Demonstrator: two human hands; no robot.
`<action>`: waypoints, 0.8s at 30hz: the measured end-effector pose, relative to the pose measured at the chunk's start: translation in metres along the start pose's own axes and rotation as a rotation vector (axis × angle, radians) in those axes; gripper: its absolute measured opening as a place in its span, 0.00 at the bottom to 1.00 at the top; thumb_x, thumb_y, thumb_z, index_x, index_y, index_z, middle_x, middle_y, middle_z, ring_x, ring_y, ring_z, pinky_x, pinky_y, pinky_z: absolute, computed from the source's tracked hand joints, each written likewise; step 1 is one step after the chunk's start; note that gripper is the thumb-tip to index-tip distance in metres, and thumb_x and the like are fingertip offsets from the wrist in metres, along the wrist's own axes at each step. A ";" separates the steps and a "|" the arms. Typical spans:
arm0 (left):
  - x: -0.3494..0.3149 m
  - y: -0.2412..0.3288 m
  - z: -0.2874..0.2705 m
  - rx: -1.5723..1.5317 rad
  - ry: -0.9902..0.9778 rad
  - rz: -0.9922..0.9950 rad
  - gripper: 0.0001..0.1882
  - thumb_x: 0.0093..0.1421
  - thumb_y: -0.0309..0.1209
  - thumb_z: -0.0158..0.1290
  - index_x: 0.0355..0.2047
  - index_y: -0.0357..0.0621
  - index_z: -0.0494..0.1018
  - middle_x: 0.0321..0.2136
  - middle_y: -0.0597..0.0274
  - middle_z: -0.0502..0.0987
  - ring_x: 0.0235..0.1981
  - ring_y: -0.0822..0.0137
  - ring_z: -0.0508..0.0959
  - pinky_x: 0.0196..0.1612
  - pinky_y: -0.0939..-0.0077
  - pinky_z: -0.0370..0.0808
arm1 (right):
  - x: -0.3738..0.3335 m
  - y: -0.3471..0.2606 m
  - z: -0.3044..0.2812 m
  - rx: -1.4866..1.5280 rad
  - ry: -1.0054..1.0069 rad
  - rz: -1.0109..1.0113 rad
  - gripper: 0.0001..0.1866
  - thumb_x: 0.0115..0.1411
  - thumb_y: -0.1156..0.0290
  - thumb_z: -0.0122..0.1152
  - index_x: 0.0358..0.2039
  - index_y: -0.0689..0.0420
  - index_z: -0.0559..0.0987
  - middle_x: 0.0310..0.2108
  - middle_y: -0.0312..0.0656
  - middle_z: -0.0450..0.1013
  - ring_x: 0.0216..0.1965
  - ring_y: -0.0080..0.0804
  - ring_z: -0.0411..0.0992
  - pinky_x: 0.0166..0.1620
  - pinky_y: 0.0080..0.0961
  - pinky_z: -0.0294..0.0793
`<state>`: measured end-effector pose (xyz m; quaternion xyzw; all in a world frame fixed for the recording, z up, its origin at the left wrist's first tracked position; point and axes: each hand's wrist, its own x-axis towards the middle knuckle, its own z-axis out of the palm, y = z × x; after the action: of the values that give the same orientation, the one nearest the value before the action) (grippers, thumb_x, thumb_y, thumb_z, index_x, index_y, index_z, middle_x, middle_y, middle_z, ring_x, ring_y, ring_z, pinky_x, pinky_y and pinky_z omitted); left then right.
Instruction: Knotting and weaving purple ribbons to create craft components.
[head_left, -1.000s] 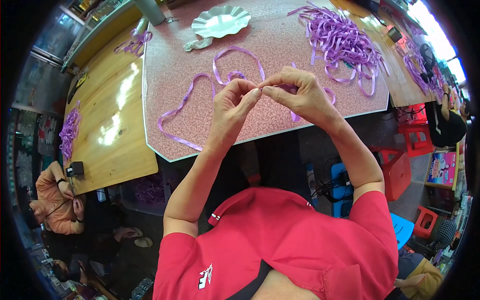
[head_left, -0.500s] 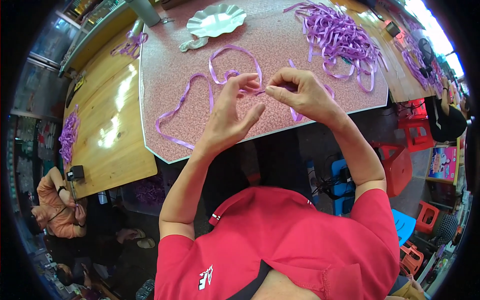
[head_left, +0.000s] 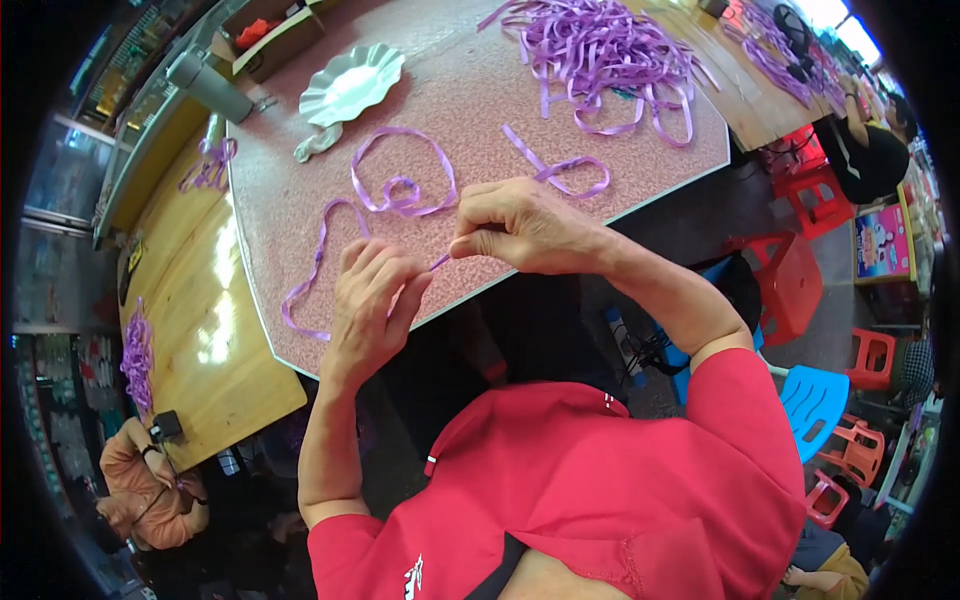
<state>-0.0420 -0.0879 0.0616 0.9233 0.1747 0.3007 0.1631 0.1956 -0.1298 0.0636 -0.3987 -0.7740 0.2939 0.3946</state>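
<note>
A narrow purple ribbon (head_left: 440,262) is stretched in a short taut length between my two hands, above the near edge of the pink speckled table. My right hand (head_left: 530,228) pinches it between thumb and curled fingers. Lower and to the left, my left hand (head_left: 375,305), slightly blurred, closes on the other end of this stretch. Loops of purple ribbon (head_left: 447,165) lie on the table beyond my hands, one with a small coil inside. Another strand (head_left: 320,250) trails at the left, and a crossed loop (head_left: 590,178) lies past my right hand.
A large heap of purple ribbons (head_left: 600,50) covers the far right of the table. A scalloped white dish (head_left: 350,85) and a grey bottle (head_left: 210,88) stand far left. A wooden table (head_left: 200,380) adjoins at left, where a person in orange (head_left: 150,485) sits. Red stools (head_left: 785,285) stand right.
Both hands have come nearer my body, the left hand also moving leftward. The left fingers, spread apart before, have closed on the ribbon. The view has shifted, so the table appears further left.
</note>
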 end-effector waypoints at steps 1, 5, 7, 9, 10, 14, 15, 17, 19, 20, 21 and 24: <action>-0.008 -0.005 0.000 -0.003 -0.004 0.009 0.05 0.57 0.25 0.56 0.30 0.41 0.70 0.28 0.59 0.74 0.34 0.58 0.74 0.48 0.62 0.66 | -0.002 0.002 -0.005 -0.004 0.009 0.003 0.07 0.57 0.71 0.65 0.29 0.62 0.78 0.24 0.40 0.72 0.28 0.31 0.71 0.32 0.28 0.68; -0.017 -0.019 0.003 -0.538 0.102 -0.465 0.06 0.62 0.28 0.53 0.36 0.38 0.72 0.34 0.59 0.76 0.41 0.62 0.75 0.54 0.64 0.66 | -0.005 0.002 -0.016 0.245 0.233 0.247 0.09 0.64 0.69 0.60 0.32 0.62 0.78 0.27 0.31 0.73 0.28 0.15 0.65 0.33 0.18 0.67; 0.017 0.004 0.023 -0.445 0.132 -0.310 0.14 0.62 0.29 0.55 0.46 0.39 0.72 0.39 0.57 0.77 0.47 0.60 0.74 0.55 0.65 0.66 | 0.002 -0.019 -0.012 0.564 0.104 0.184 0.09 0.64 0.68 0.59 0.36 0.63 0.78 0.32 0.34 0.75 0.30 0.16 0.67 0.36 0.16 0.69; 0.030 0.010 0.041 -0.462 0.068 -0.247 0.22 0.61 0.31 0.57 0.55 0.41 0.68 0.42 0.57 0.78 0.52 0.62 0.72 0.56 0.66 0.66 | 0.014 -0.037 -0.018 0.603 0.073 0.097 0.10 0.65 0.68 0.57 0.39 0.62 0.77 0.36 0.36 0.75 0.32 0.17 0.68 0.38 0.16 0.70; 0.042 0.012 0.049 -0.462 0.072 -0.246 0.22 0.61 0.31 0.57 0.55 0.41 0.68 0.42 0.57 0.78 0.52 0.62 0.72 0.56 0.66 0.66 | 0.018 -0.048 -0.028 0.623 0.168 0.072 0.09 0.65 0.69 0.56 0.39 0.62 0.77 0.37 0.37 0.75 0.33 0.18 0.68 0.38 0.17 0.70; 0.067 0.002 0.055 -0.747 -0.122 -0.202 0.16 0.61 0.29 0.57 0.49 0.40 0.72 0.40 0.63 0.78 0.46 0.69 0.75 0.51 0.72 0.70 | 0.013 -0.036 -0.092 0.851 0.474 -0.131 0.09 0.67 0.69 0.54 0.41 0.61 0.77 0.32 0.35 0.71 0.30 0.21 0.66 0.39 0.21 0.68; 0.063 -0.005 0.051 -0.696 -0.073 -0.243 0.14 0.62 0.28 0.56 0.48 0.40 0.72 0.40 0.65 0.78 0.43 0.72 0.75 0.50 0.74 0.71 | 0.008 -0.024 -0.116 0.983 0.434 -0.206 0.10 0.67 0.69 0.53 0.42 0.61 0.77 0.30 0.34 0.70 0.29 0.21 0.66 0.39 0.22 0.67; 0.055 -0.014 0.042 -0.675 0.080 -0.289 0.09 0.60 0.25 0.57 0.42 0.40 0.76 0.33 0.65 0.78 0.37 0.74 0.75 0.42 0.77 0.72 | -0.012 -0.009 -0.150 1.021 0.569 -0.178 0.10 0.66 0.69 0.54 0.42 0.62 0.76 0.28 0.32 0.66 0.28 0.20 0.64 0.40 0.23 0.66; 0.039 -0.030 0.031 -0.597 0.080 -0.323 0.10 0.61 0.26 0.56 0.43 0.40 0.76 0.31 0.66 0.77 0.35 0.75 0.75 0.40 0.80 0.71 | -0.034 0.013 -0.170 1.046 0.625 -0.153 0.10 0.66 0.69 0.55 0.42 0.63 0.76 0.29 0.33 0.67 0.28 0.20 0.64 0.39 0.23 0.66; 0.031 -0.034 0.024 -0.594 0.085 -0.330 0.10 0.61 0.26 0.56 0.43 0.40 0.76 0.31 0.66 0.77 0.35 0.75 0.75 0.40 0.80 0.71 | -0.044 0.026 -0.176 1.066 0.687 -0.125 0.10 0.65 0.70 0.55 0.41 0.63 0.76 0.29 0.33 0.67 0.28 0.20 0.64 0.39 0.23 0.66; 0.023 -0.037 0.018 -0.653 0.029 -0.408 0.10 0.62 0.27 0.55 0.43 0.39 0.76 0.30 0.67 0.77 0.34 0.76 0.75 0.39 0.81 0.71 | -0.055 0.041 -0.182 1.067 0.684 -0.122 0.10 0.65 0.70 0.55 0.41 0.63 0.76 0.29 0.33 0.67 0.28 0.20 0.64 0.39 0.23 0.66; -0.005 -0.046 -0.007 -0.707 -0.025 -0.559 0.10 0.64 0.28 0.54 0.43 0.37 0.76 0.28 0.69 0.76 0.31 0.78 0.75 0.37 0.83 0.71 | -0.076 0.082 -0.185 1.063 0.818 -0.009 0.09 0.64 0.71 0.58 0.41 0.63 0.76 0.29 0.33 0.67 0.27 0.20 0.64 0.38 0.22 0.67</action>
<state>-0.0601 -0.0476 0.0458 0.7318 0.3022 0.2750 0.5455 0.4118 -0.1265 0.0675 -0.2264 -0.3138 0.4588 0.7999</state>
